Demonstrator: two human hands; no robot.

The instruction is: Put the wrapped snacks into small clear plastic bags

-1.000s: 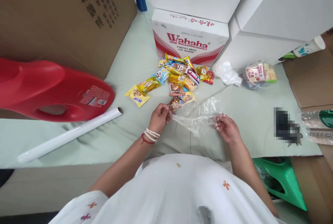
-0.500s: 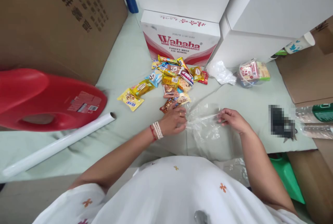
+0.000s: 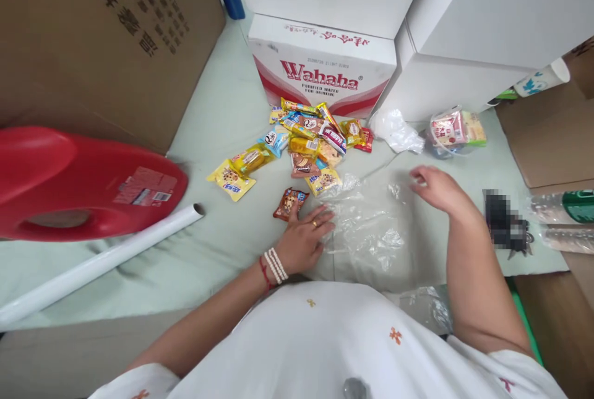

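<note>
A clear plastic bag (image 3: 371, 226) lies spread flat on the pale green cloth in front of me. My left hand (image 3: 304, 235), with a ring and bead bracelet, rests at the bag's left edge, fingers spread. Its thumb side touches or nearly touches a small brown snack packet (image 3: 291, 203). Beyond the bag's right edge, my right hand (image 3: 439, 190) is raised with its fingers loosely bent, and nothing shows in them. A pile of wrapped snacks (image 3: 306, 146) lies farther back, with a yellow cookie packet (image 3: 323, 181) nearest the bag.
A Wahaha water carton (image 3: 320, 71) stands behind the snacks. On the left are a red jug (image 3: 102, 201), a white tube (image 3: 106, 260) and a large cardboard box (image 3: 106, 34). A crumpled white bag (image 3: 396, 131), a snack tub (image 3: 452, 133) and plastic bottles (image 3: 563, 206) are on the right.
The bag has gone from gathered and stretched between both hands to lying flat. My right hand has let go and moved right and up. The brown packet now lies apart from the pile.
</note>
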